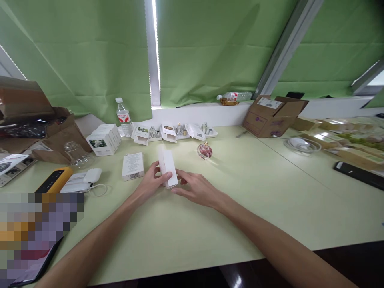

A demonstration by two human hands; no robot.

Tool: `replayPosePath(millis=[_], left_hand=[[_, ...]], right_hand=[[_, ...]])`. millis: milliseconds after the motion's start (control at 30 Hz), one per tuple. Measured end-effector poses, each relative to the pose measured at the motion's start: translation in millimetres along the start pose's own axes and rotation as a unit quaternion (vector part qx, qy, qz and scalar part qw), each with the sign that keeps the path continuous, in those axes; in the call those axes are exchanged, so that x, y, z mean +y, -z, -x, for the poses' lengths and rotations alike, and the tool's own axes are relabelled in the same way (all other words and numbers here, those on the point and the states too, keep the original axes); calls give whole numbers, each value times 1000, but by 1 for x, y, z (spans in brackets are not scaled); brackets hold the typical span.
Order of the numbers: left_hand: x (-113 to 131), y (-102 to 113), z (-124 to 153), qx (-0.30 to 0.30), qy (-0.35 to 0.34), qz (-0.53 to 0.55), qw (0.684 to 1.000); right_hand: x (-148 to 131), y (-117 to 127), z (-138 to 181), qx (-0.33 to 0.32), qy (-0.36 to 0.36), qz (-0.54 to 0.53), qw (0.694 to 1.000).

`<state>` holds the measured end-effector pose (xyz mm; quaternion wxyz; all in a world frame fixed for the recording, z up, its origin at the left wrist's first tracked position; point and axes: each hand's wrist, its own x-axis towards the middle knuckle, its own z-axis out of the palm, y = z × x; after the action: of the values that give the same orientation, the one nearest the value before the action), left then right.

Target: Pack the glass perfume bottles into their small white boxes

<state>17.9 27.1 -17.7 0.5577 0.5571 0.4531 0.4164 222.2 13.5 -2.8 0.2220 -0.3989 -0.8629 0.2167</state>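
Note:
A small white carton (168, 168) stands tilted over the middle of the table, its upper flap raised. My left hand (156, 176) grips it, thumb across the front face and fingers behind the left side. Just to the right is my right hand (196, 188), thumb and fingers apart, fingertips close to the carton's lower right edge; whether they touch it I cannot tell. Beyond the hands sits a rounded pink glass bottle (205, 151) with gold trim. Left of the carton lies another white box (133, 166) with printed text and a barcode.
Along the back are opened white boxes (141, 135) and small glass bottles (179, 129) on white trays. White cartons (103, 140) and a water bottle (124, 118) stand back left. A cardboard box (270, 118), coiled cable (302, 145) and black phone-like object (360, 174) lie right.

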Motion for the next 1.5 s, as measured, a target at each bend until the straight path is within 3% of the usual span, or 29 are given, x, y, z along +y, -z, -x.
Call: replayPosePath(millis=[467, 700, 933, 1133, 1267, 1400, 1500], left_hand=[[1, -5, 2, 6, 12, -25, 1000], [-3, -5, 1, 13, -9, -13, 1000], [-2, -5, 1, 3, -32, -31, 999], [-3, 1, -3, 51, -74, -105, 990], [0, 11, -4, 122, -125, -214, 961], [8, 31, -6, 219, -202, -340, 892], [8, 52, -12, 281, -209, -403, 846]], right_hand=[[2, 1, -2, 9, -32, 11, 999], [9, -3, -6, 46, -87, -107, 989], [15, -4, -7, 55, -126, -277, 951], [20, -3, -11, 54, -155, -310, 937], [26, -4, -11, 65, -166, -322, 930], [28, -5, -11, 68, -168, -330, 926], [29, -5, -10, 69, -168, -336, 924]])
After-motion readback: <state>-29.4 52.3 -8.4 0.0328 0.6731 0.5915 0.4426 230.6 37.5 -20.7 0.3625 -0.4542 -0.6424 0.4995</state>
